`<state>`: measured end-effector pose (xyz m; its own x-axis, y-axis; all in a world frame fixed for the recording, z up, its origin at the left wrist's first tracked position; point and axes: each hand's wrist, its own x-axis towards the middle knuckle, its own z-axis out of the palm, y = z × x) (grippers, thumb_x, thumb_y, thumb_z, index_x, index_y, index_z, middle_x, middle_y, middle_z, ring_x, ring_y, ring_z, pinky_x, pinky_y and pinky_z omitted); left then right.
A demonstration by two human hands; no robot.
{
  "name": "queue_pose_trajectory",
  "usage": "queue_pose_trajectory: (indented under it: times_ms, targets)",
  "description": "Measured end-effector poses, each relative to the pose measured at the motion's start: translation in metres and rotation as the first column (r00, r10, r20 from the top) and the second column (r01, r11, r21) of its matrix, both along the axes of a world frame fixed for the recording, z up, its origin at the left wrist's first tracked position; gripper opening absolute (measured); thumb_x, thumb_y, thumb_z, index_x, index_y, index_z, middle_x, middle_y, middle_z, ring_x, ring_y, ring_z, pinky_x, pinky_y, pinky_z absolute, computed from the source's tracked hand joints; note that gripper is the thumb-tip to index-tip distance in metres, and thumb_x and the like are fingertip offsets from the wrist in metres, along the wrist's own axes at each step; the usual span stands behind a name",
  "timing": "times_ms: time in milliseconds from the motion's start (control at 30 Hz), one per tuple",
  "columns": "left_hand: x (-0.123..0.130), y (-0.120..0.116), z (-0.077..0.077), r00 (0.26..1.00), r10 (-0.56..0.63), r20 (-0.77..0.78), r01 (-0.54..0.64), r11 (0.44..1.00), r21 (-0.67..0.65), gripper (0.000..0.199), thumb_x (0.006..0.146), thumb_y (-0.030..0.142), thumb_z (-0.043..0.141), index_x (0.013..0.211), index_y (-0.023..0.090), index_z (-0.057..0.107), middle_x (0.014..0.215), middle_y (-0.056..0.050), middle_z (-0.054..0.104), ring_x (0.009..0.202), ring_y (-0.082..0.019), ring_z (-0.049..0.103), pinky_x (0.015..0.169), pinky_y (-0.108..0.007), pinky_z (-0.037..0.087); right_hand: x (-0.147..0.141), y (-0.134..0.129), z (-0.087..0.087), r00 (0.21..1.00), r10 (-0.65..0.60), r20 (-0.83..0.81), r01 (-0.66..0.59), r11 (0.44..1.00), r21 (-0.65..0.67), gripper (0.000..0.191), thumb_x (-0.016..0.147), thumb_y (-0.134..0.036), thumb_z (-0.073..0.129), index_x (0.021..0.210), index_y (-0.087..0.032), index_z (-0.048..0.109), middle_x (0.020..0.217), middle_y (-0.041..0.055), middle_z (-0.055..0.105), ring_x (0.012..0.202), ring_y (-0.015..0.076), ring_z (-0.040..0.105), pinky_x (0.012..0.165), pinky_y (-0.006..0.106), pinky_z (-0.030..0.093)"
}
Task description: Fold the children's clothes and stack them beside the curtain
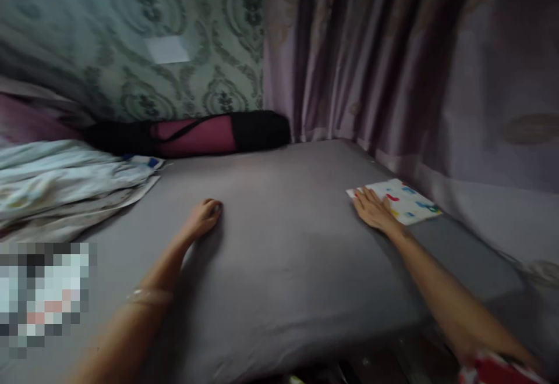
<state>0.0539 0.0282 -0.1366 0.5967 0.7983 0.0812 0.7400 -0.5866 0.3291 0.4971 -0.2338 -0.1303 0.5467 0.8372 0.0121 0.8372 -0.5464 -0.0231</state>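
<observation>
My right hand lies flat with its fingers spread on the left part of a white folded cloth with red, blue and yellow marks. The cloth rests near the right edge of a grey sheet-covered surface. On the left side of that surface is my left hand, its fingers curled inward. Whether anything is inside those fingers is too small and hidden to tell. A pale bracelet circles my left wrist.
A long black and pink bag lies along the patterned wall at the back. Crumpled pale bedding is heaped at the left. Purple curtains hang at the back right. A pixelated patch hides the lower left.
</observation>
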Motion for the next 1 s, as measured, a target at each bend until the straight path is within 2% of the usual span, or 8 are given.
queue_pose_trajectory:
  times_ms: [133, 200, 300, 467, 633, 733, 833, 1000]
  targets:
    - [0.004, -0.006, 0.010, 0.992, 0.119, -0.038, -0.118, 0.993, 0.010, 0.029, 0.086, 0.021, 0.047, 0.109, 0.019, 0.065, 0.120, -0.012, 0.064, 0.108, -0.024, 0.060, 0.096, -0.035, 0.046, -0.022, 0.018, -0.006, 0.994, 0.081, 0.069, -0.086, 0.994, 0.065, 0.066, 0.097, -0.044, 0.015, 0.146, -0.010, 0.042, 0.153, 0.0203, 0.038, 0.143, 0.0350, 0.030, 0.112, 0.065, 0.022]
    - [0.008, -0.007, 0.013, 0.984, 0.144, -0.107, -0.141, 0.989, 0.039, 0.030, 0.090, 0.020, 0.042, 0.110, 0.017, 0.065, 0.119, -0.014, 0.063, 0.109, -0.025, 0.058, 0.095, -0.037, 0.045, -0.039, 0.033, -0.013, 0.978, 0.196, 0.069, -0.202, 0.975, 0.090, 0.066, 0.096, -0.045, 0.015, 0.147, -0.011, 0.042, 0.154, 0.0192, 0.037, 0.143, 0.0346, 0.030, 0.113, 0.064, 0.021]
    - [0.013, -0.010, 0.017, 0.973, 0.193, -0.127, -0.186, 0.980, 0.066, 0.030, 0.092, 0.019, 0.039, 0.110, 0.016, 0.064, 0.116, -0.016, 0.062, 0.109, -0.026, 0.056, 0.093, -0.037, 0.044, -0.073, 0.057, -0.022, 0.944, 0.327, 0.033, -0.329, 0.939, 0.100, 0.066, 0.095, -0.045, 0.016, 0.146, -0.013, 0.043, 0.154, 0.0171, 0.037, 0.143, 0.0334, 0.031, 0.113, 0.062, 0.023]
    - [0.016, -0.010, 0.016, 0.969, 0.225, -0.098, -0.218, 0.973, 0.073, 0.030, 0.089, 0.013, 0.040, 0.108, 0.014, 0.064, 0.115, -0.017, 0.062, 0.109, -0.027, 0.056, 0.093, -0.038, 0.045, -0.148, 0.091, -0.028, 0.843, 0.538, -0.022, -0.528, 0.834, 0.159, 0.063, 0.098, -0.046, 0.016, 0.146, -0.017, 0.044, 0.155, 0.0134, 0.036, 0.144, 0.0304, 0.030, 0.114, 0.058, 0.025]
    - [0.005, 0.011, 0.012, 0.970, 0.244, 0.011, -0.244, 0.970, 0.013, 0.026, 0.086, 0.015, 0.048, 0.100, 0.016, 0.070, 0.109, -0.012, 0.068, 0.103, -0.022, 0.061, 0.088, -0.030, 0.047, -0.225, 0.113, -0.019, 0.704, 0.708, -0.062, -0.692, 0.702, 0.168, 0.060, 0.099, -0.044, 0.021, 0.146, -0.018, 0.045, 0.156, 0.0124, 0.036, 0.145, 0.0284, 0.030, 0.116, 0.054, 0.025]
    - [-0.015, 0.029, 0.016, 0.955, 0.283, 0.088, -0.279, 0.959, -0.056, 0.026, 0.084, 0.015, 0.050, 0.096, 0.017, 0.073, 0.095, -0.007, 0.074, 0.088, -0.017, 0.066, 0.079, -0.023, 0.049, -0.257, 0.117, -0.016, 0.633, 0.766, -0.111, -0.750, 0.642, 0.159, 0.060, 0.100, -0.046, 0.021, 0.149, -0.017, 0.041, 0.158, 0.0123, 0.031, 0.146, 0.0264, 0.027, 0.117, 0.052, 0.024]
    - [-0.047, 0.047, 0.026, 0.908, 0.386, 0.162, -0.380, 0.922, -0.069, 0.027, 0.084, 0.016, 0.049, 0.096, 0.016, 0.074, 0.094, -0.006, 0.075, 0.087, -0.017, 0.067, 0.078, -0.023, 0.050, -0.272, 0.118, -0.019, 0.620, 0.772, -0.138, -0.757, 0.636, 0.152, 0.061, 0.101, -0.047, 0.022, 0.150, -0.017, 0.039, 0.159, 0.0123, 0.029, 0.147, 0.0268, 0.024, 0.119, 0.053, 0.020]
    - [-0.121, 0.072, 0.056, 0.747, 0.614, 0.253, -0.631, 0.776, -0.019, 0.031, 0.081, 0.017, 0.048, 0.099, 0.012, 0.073, 0.096, -0.011, 0.075, 0.096, -0.024, 0.067, 0.086, -0.031, 0.050, -0.274, 0.116, -0.028, 0.626, 0.771, -0.118, -0.749, 0.637, 0.183, 0.061, 0.101, -0.048, 0.022, 0.149, -0.017, 0.041, 0.158, 0.0107, 0.031, 0.147, 0.0253, 0.024, 0.120, 0.052, 0.015]
